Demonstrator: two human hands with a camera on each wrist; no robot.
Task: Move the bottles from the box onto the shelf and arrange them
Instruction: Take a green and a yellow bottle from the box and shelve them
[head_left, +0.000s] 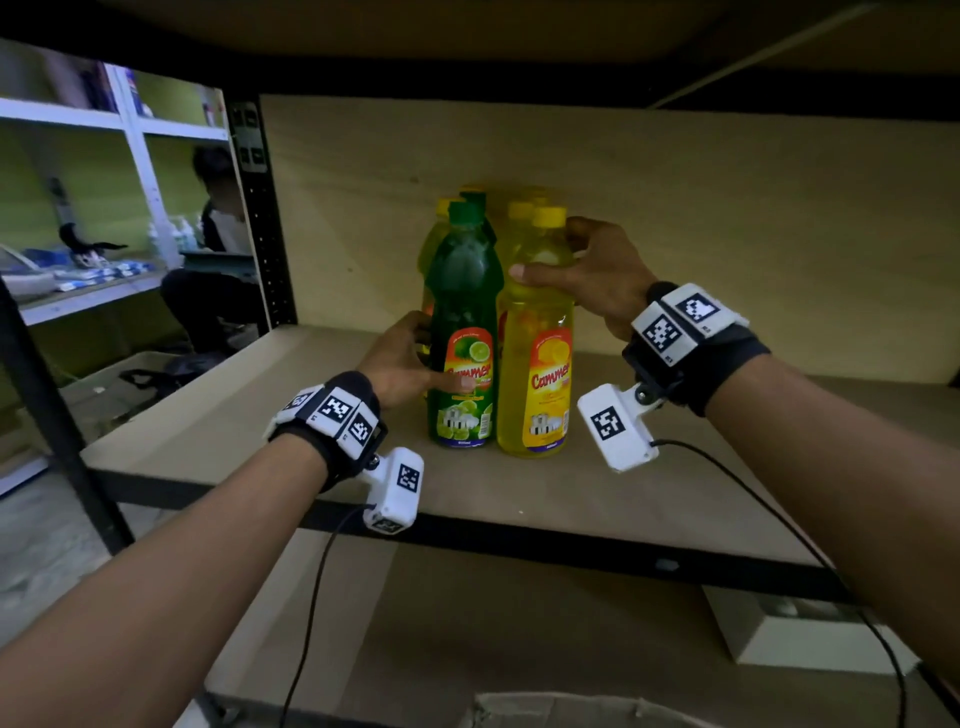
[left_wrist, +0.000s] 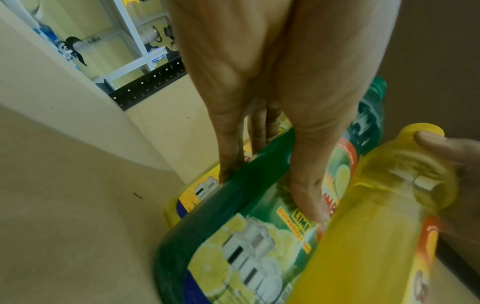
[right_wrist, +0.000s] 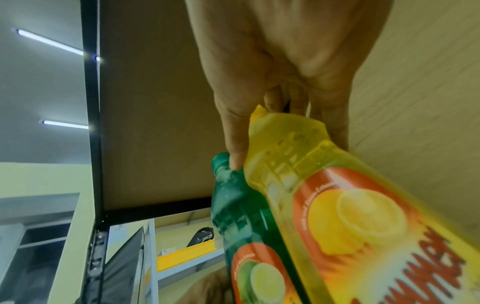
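Note:
A green bottle (head_left: 462, 332) and a yellow bottle (head_left: 537, 358) stand upright side by side at the front of a cluster on the wooden shelf (head_left: 218, 415). Several more bottles (head_left: 514, 213) stand behind them, partly hidden. My left hand (head_left: 410, 358) grips the green bottle (left_wrist: 233, 226) at mid-height, thumb across the label and fingers round its far side. My right hand (head_left: 582, 275) grips the yellow bottle (right_wrist: 337, 195) at its shoulder below the cap, thumb in front and fingers behind. No box shows clearly.
The shelf's back panel (head_left: 675, 218) stands close behind the bottles. A black upright post (head_left: 262, 218) bounds the shelf on the left. A white block (head_left: 795, 639) lies on the lower level. A person (head_left: 213, 249) sits beyond the left side.

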